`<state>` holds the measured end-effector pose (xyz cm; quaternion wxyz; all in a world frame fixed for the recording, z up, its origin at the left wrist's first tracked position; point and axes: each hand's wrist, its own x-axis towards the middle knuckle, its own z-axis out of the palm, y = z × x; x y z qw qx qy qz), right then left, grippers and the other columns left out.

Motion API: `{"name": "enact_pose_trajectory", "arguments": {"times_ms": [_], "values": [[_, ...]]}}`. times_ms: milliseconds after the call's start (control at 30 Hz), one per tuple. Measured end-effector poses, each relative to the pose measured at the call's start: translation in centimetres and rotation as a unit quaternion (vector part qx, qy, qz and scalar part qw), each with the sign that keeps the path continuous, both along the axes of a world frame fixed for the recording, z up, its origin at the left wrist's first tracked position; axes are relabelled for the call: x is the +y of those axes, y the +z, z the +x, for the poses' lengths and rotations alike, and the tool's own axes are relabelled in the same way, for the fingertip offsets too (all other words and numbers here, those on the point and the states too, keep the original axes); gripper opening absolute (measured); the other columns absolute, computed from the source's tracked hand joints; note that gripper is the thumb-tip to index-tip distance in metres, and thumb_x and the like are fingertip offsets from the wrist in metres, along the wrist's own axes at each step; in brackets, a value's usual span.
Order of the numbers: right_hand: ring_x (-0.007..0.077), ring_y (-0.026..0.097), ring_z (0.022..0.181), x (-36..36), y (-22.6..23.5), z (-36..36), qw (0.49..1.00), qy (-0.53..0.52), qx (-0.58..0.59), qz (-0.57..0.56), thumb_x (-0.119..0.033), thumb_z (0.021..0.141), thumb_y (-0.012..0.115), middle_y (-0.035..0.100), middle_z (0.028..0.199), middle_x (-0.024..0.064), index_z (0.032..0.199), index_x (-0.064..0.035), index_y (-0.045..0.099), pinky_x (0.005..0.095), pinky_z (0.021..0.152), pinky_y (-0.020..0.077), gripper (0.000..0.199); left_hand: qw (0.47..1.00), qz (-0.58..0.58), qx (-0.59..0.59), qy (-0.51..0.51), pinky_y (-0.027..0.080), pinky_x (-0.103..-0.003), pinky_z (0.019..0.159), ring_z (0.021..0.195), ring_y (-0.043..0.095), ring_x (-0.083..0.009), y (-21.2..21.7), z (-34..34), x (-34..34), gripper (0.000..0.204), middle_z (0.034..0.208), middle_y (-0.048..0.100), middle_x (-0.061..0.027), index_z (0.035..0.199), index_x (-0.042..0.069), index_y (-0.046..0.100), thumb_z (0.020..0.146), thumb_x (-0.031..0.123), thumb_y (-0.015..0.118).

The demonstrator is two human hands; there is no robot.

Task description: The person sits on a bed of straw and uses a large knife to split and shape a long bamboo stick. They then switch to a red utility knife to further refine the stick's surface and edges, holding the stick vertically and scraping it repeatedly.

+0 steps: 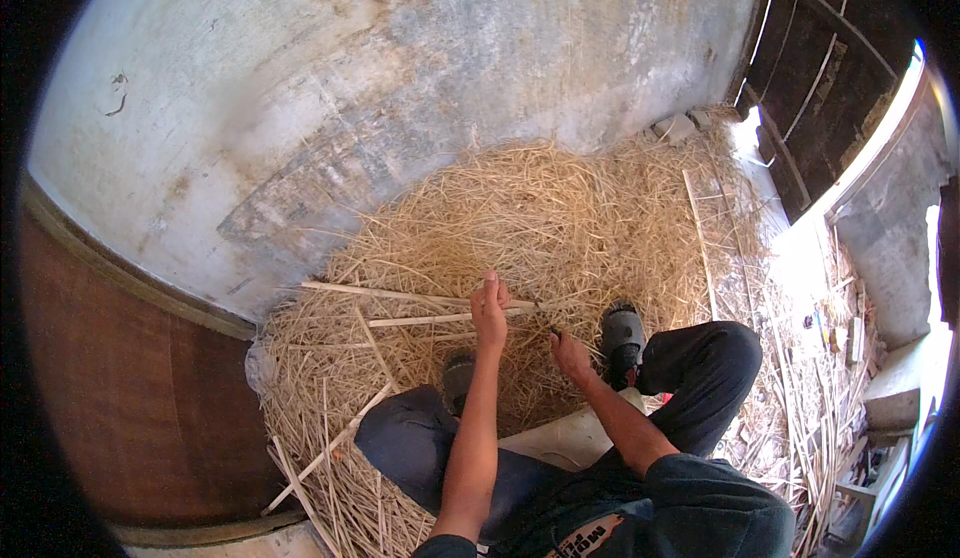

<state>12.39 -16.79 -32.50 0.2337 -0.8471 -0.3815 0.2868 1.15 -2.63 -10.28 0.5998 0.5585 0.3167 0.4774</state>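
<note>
My left hand (490, 310) is closed around a pale split-bamboo strip (430, 318), whose long end reaches out to the left and a short end past the fingers to the right. A second long strip (370, 291) runs just above it, near the same hand. Lower and to the right, my right hand (572, 358) is closed on a small dark tool (555, 331) that looks like a knife. Its dark tip points up toward the strip's short end, apart from my left hand. Most of the tool is hidden in the fist.
Shavings (520, 198) lie heaped over the floor around my sandalled feet (622, 333). More strips (330, 448) lie at the left and at the right. A stained wall (450, 78) rises beyond, a brown panel (130, 378) stands left, and a dark wooden door (820, 68) is at far right.
</note>
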Motion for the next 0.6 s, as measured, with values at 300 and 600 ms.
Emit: {"name": "enact_pose_trajectory", "arguments": {"times_ms": [300,600], "values": [[0.0442,0.070,0.084,0.8,1.6,2.8,0.988,0.096,-0.071,-0.102,-0.050,0.109,0.042,0.073,0.092,0.0217,0.124,0.0004,0.058,0.0560,0.072,0.0565,0.055,0.996,-0.005,-0.064,-0.065,0.017,-0.038,0.061,0.060,0.014,-0.0150,-2.1,-0.7,1.4,0.045,0.063,0.018,-0.0003,0.069,0.012,0.024,0.104,0.024,0.048],[0.0288,0.056,0.056,0.4,-5.6,6.0,0.996,0.072,0.045,0.041,-0.052,0.108,0.046,0.059,0.070,0.0111,0.105,-0.0062,0.056,0.0456,0.054,0.0468,0.047,0.998,0.005,-0.015,-0.054,0.017,-0.041,0.062,0.060,0.017,-0.0148,-0.9,1.1,0.0,0.042,0.062,0.023,-0.0015,0.069,0.011,0.027,0.100,0.025,0.052]]}}
